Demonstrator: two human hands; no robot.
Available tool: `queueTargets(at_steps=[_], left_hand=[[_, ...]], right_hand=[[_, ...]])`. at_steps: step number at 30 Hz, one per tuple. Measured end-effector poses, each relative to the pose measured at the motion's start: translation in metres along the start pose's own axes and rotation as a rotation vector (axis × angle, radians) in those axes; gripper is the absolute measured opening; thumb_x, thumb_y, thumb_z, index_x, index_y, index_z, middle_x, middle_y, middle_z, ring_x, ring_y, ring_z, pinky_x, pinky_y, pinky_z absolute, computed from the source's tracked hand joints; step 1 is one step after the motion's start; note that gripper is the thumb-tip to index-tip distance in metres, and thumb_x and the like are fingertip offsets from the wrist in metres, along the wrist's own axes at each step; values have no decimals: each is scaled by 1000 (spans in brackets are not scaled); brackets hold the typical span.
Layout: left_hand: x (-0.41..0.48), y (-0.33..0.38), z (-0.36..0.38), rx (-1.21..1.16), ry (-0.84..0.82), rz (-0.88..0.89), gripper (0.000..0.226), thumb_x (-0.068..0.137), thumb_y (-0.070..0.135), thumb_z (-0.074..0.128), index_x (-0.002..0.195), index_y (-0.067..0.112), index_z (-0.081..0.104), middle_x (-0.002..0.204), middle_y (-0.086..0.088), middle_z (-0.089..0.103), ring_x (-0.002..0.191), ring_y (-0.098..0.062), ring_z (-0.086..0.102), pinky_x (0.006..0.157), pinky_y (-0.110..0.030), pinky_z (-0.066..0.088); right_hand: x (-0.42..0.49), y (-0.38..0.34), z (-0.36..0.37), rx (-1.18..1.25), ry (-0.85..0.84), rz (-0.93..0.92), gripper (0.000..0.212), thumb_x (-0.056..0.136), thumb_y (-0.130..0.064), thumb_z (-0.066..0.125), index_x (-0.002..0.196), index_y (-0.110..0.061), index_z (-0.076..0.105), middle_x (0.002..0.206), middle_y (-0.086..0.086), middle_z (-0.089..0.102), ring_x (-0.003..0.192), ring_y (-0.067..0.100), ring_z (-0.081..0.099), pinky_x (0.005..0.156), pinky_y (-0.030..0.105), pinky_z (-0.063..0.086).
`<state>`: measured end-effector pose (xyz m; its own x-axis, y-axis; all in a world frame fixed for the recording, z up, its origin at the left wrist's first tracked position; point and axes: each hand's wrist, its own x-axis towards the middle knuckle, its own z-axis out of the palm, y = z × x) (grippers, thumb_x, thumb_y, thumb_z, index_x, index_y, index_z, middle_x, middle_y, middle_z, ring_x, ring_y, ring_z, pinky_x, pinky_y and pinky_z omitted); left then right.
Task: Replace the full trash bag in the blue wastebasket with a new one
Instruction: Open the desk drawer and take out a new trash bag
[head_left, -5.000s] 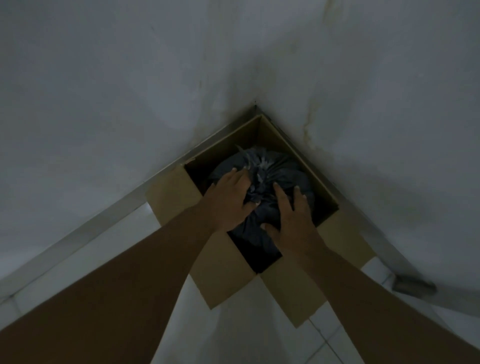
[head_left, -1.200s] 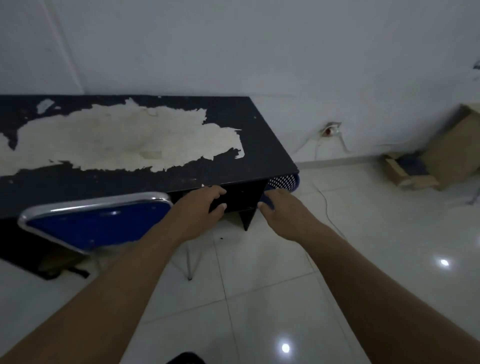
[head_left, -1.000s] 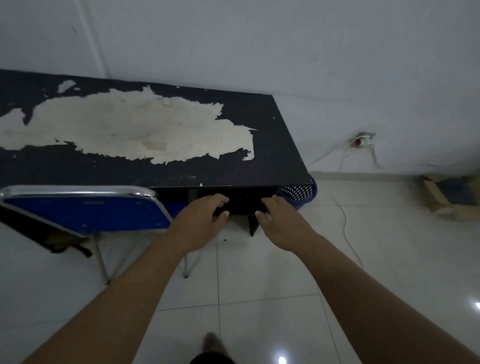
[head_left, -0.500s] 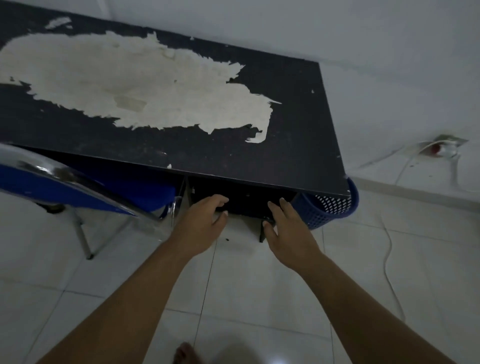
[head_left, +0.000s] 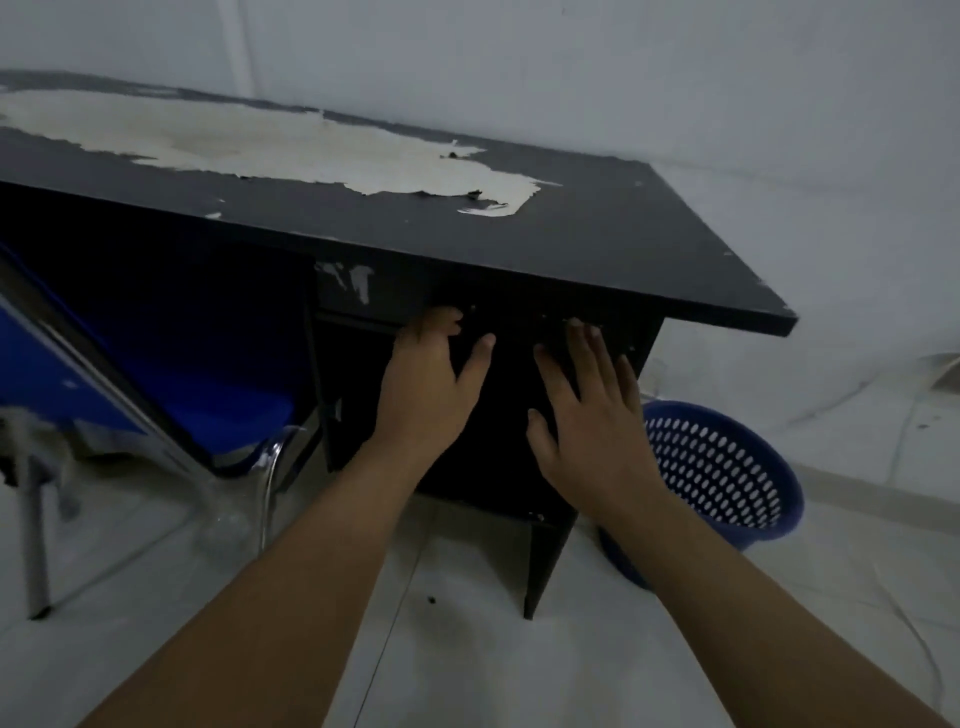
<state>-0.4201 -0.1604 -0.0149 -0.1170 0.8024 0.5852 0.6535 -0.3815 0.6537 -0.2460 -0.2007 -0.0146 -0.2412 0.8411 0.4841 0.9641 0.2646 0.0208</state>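
The blue wastebasket (head_left: 722, 467), perforated plastic with no bag visible in it, stands on the floor to the right of a black desk (head_left: 597, 244). My left hand (head_left: 431, 384) reaches to the drawer front under the desktop, its fingertips at the drawer's lower edge. My right hand (head_left: 592, 410) is flat, fingers spread, in front of the dark cabinet front below the drawer. Neither hand holds anything. No trash bag is in view.
A blue chair (head_left: 119, 364) with metal legs stands at the left, tucked partly under the desk. The desktop's black surface is peeled in a large pale patch (head_left: 291, 145). A white cable (head_left: 919, 639) runs over the tiled floor at the right.
I have come closer and lower to the desk. Both hands went from hovering at the desk edge to the drawer and cabinet front. Five seconds ago they pressed a black bag into a cardboard box.
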Motion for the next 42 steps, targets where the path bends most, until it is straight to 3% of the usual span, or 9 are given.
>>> queueTargets(at_steps=[4, 9, 14, 18, 23, 29, 34, 39, 42], left_hand=[[24, 11, 12, 49, 56, -66, 46, 96, 49, 52, 103, 4, 57, 89, -9, 62, 81, -26, 61, 64, -27, 40], [47, 23, 9, 381, -44, -72, 47, 104, 41, 35, 105, 0, 58, 105, -23, 62, 94, -38, 59, 69, -33, 37], [50, 23, 7, 281, -134, -132, 43, 106, 33, 33, 115, 0, 59, 113, -22, 60, 101, -34, 58, 73, -27, 33], [31, 23, 4, 201, 35, -31, 33, 104, 25, 43, 89, 0, 57, 86, -21, 60, 76, -34, 59, 61, -28, 32], [-8, 20, -8, 134, 140, 2, 34, 102, 27, 47, 69, 17, 42, 63, 5, 43, 57, -10, 43, 52, -24, 27], [-45, 19, -27, 114, 217, 38, 37, 100, 35, 43, 70, 14, 45, 67, 1, 45, 63, -13, 42, 57, -23, 27], [-71, 31, -48, 109, 271, 63, 35, 99, 34, 46, 69, 18, 40, 64, 6, 40, 60, -6, 38, 54, -16, 24], [-87, 41, -58, 57, 330, -20, 35, 96, 31, 53, 68, 12, 44, 63, 2, 44, 58, -8, 40, 54, -23, 26], [-94, 51, -57, -77, 470, -252, 32, 89, 45, 61, 90, 14, 51, 96, 0, 49, 80, -14, 49, 68, -27, 43]], right_hand=[[-1, 8, 17, -16, 29, -41, 66, 90, -35, 48, 151, -18, 32, 164, 12, 5, 151, 30, 1, 121, 51, 8], [3, 12, 4, 51, 91, -20, 64, 89, -32, 54, 149, -19, 35, 163, 14, 13, 151, 32, 6, 120, 50, 11], [11, 8, -6, 57, 191, -9, 63, 89, -31, 56, 147, -16, 38, 159, 17, 23, 149, 35, 13, 121, 52, 15], [3, 0, -2, 76, 269, -7, 66, 85, -23, 61, 146, -12, 40, 158, 22, 22, 149, 37, 12, 119, 54, 18], [-15, -3, -3, 20, 436, -12, 71, 82, -24, 66, 147, -10, 41, 156, 23, 21, 147, 37, 16, 117, 52, 17], [-39, -15, -21, -81, 440, -94, 73, 83, -25, 63, 150, -14, 34, 159, 20, 16, 149, 37, 12, 116, 57, 17], [-39, -25, -60, -224, 340, -279, 72, 86, -20, 43, 154, -8, 22, 158, 24, 22, 148, 40, 15, 119, 56, 10], [-37, -32, -84, -330, 308, -332, 92, 73, -25, 65, 152, -1, 23, 138, 23, 37, 128, 40, 35, 111, 51, 18], [-42, -34, -82, -318, 307, -326, 93, 70, -22, 67, 151, -1, 26, 136, 23, 36, 125, 40, 34, 108, 49, 22]])
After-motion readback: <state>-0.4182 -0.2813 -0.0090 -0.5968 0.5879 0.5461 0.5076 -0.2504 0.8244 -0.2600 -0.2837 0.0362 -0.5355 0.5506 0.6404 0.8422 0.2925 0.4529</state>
